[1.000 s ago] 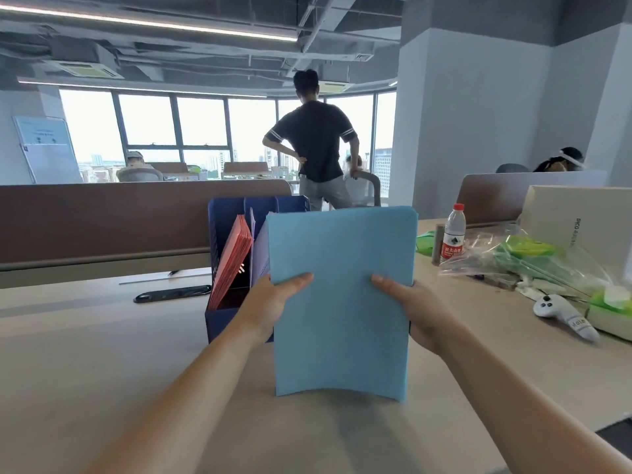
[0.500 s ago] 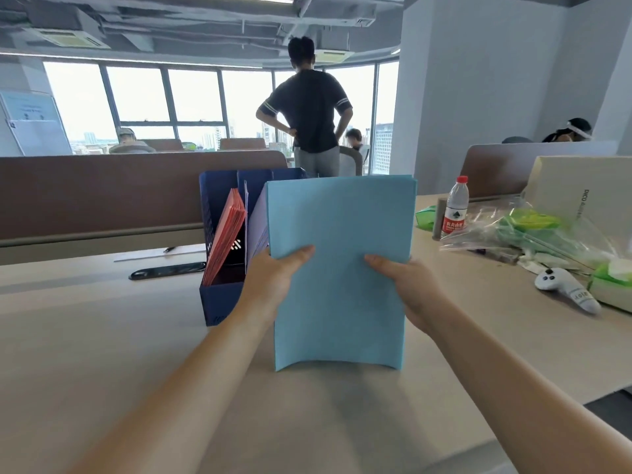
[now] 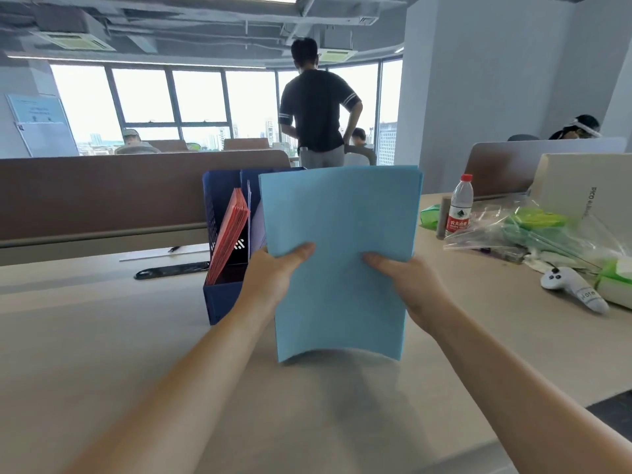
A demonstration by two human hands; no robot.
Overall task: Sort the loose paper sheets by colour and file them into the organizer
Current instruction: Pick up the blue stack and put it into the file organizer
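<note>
Bright windows (image 3: 198, 95), apparently exposed ceiling (image 3: 191, 25)

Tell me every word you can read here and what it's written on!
"PICO 4": on the box; the letters after it are blurred.
"农夫山泉": on the red label of the bottle.
Controller: a small word, too blurred to read.
Poster: its text is too small to read.
Blue paper: no writing on it.

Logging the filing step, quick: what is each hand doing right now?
Left hand: grips the left edge of the blue paper stack.
Right hand: grips the stack's right edge.
</note>
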